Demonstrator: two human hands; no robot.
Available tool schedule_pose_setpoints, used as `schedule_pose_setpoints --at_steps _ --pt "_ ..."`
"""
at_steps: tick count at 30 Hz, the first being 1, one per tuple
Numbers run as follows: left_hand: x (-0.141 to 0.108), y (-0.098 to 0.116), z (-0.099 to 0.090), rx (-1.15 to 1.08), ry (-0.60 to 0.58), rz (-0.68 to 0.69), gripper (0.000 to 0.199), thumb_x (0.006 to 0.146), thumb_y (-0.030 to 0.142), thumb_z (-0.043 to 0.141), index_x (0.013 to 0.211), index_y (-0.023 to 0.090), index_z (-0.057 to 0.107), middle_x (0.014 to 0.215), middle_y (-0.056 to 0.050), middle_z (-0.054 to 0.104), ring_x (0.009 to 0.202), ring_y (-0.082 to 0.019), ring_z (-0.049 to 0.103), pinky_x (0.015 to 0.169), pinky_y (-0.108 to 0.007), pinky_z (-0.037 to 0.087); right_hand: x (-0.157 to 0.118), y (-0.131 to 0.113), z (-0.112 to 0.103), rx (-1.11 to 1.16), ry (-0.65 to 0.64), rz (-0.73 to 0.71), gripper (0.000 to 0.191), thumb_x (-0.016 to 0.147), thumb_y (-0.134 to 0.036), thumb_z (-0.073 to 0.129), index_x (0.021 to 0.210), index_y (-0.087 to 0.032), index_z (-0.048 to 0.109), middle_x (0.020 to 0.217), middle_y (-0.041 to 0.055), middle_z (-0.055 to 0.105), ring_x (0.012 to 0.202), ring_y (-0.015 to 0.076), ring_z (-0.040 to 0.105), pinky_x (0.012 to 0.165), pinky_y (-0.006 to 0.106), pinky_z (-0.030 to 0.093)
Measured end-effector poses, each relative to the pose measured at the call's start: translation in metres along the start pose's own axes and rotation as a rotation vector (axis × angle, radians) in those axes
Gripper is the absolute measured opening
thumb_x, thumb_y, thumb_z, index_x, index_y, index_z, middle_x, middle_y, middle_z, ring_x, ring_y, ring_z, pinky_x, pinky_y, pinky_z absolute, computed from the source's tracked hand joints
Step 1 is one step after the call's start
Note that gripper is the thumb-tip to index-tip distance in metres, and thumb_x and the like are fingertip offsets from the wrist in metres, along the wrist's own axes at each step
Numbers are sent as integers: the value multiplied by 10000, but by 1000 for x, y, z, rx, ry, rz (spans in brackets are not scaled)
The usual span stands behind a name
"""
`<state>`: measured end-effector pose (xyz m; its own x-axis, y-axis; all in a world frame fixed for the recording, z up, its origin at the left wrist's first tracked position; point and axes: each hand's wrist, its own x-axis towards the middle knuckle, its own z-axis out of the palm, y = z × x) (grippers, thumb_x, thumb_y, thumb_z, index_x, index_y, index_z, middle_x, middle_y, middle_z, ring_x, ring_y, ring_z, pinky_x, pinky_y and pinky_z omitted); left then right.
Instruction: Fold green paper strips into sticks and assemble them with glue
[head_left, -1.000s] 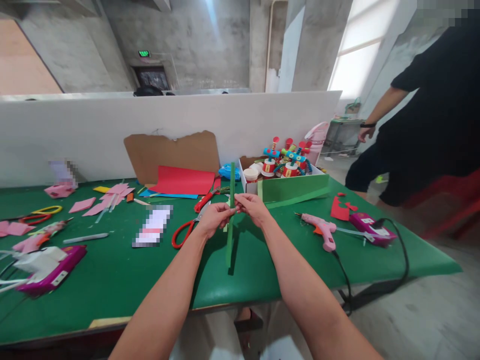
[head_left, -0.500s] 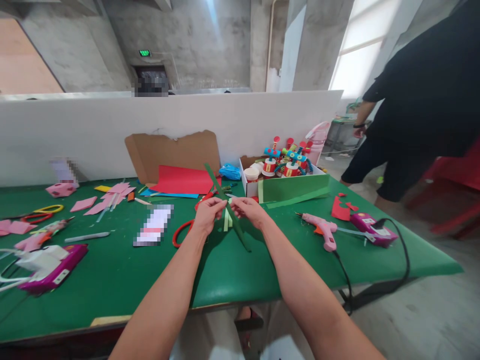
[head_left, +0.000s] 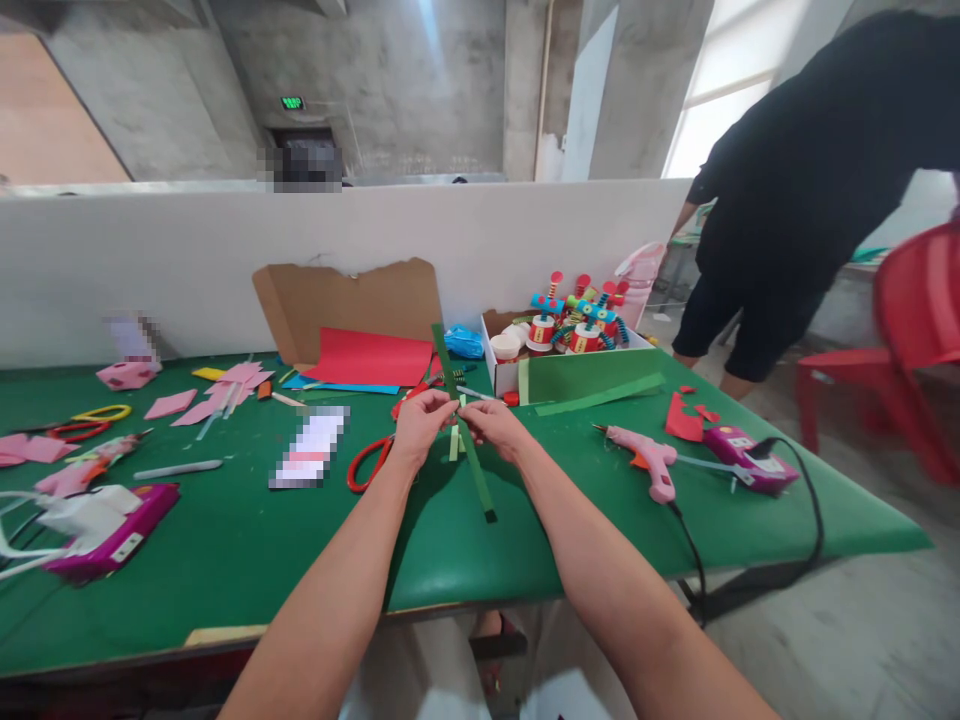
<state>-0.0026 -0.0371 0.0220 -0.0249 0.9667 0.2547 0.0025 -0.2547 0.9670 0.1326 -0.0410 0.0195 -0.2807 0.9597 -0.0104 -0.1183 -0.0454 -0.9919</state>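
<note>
Over the middle of the green table, a long dark green paper strip [head_left: 475, 470] slants between my hands. My left hand [head_left: 424, 422] pinches it from the left near its middle. On the other side, my right hand [head_left: 491, 422] has its fingers closed on the strip, close to the left fingertips. Short pale green strips [head_left: 454, 442] show just beneath the fingers; whether they are attached cannot be made out. Red-handled scissors [head_left: 366, 465] lie beside my left wrist, partly hidden by it.
A white box [head_left: 506, 377] of paper-cup figures stands behind my right hand, beside green paper [head_left: 585, 382]. A pink glue gun [head_left: 651, 460] and a purple power strip [head_left: 750, 462] lie right. Red paper [head_left: 375, 358] is behind. A person [head_left: 802, 170] stands far right.
The green strip has turned more upright, its lower end shifting slightly left and nearer. My hands stay together at its middle. The person at the right has bent forward and a red chair shows more.
</note>
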Motion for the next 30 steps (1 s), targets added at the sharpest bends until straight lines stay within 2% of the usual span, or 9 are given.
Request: schedule_pose_setpoints --at_steps 2,5,9,13,17,21,25,30 --pt "-1 0 -1 125 -20 125 230 639 379 708 688 178 606 551 32 572 507 -111 521 541 -241 431 1 0 -1 34 30 9 286 651 -381 700 506 -178 558 376 -67 420 368 62 340 381 201 258" --pt "-3 3 -4 325 -108 364 123 756 298 603 747 192 664 703 -26 655 679 -155 603 696 -276 484 2 -2 -4 107 73 53 241 659 -323 696 514 -164 587 418 -38 505 386 67 387 398 210 309" --pt "-4 3 -9 519 -177 564 197 833 234 505 818 208 700 811 -68 688 797 -181 623 806 -311 485 2 -5 -6 161 59 128 187 701 -257 662 554 -154 613 458 -10 570 401 79 444 409 210 370" --pt "-2 -2 -11 666 -148 680 251 875 218 454 846 208 703 855 -82 685 834 -185 621 821 -309 483 0 -8 -2 258 -9 235 179 790 -246 588 636 -157 610 517 20 602 440 105 519 431 214 441" --pt "0 -7 -13 813 -138 783 267 890 184 431 884 191 698 886 -96 682 848 -189 619 805 -305 485 -2 -10 0 369 -91 360 267 904 -260 433 733 -143 600 539 35 596 461 116 544 452 217 474" --pt "0 -7 -13 956 -142 886 266 889 137 423 902 177 686 879 -96 677 831 -184 611 790 -299 486 0 -11 -2 395 -91 378 318 960 -292 343 807 -134 573 511 6 547 398 102 484 376 194 422" --pt "-1 -7 -13 1077 -136 988 247 877 104 434 916 156 672 876 -95 678 803 -178 604 760 -291 491 2 -11 -4 420 -141 393 277 961 -247 307 875 -141 548 508 -20 519 374 95 450 330 176 386" --pt "-1 -9 -11 1112 -95 1042 259 898 118 418 914 152 674 867 -94 681 782 -172 603 738 -287 493 1 -12 -6 475 -156 385 214 912 -184 315 907 -149 526 518 -19 505 376 97 431 315 170 366"
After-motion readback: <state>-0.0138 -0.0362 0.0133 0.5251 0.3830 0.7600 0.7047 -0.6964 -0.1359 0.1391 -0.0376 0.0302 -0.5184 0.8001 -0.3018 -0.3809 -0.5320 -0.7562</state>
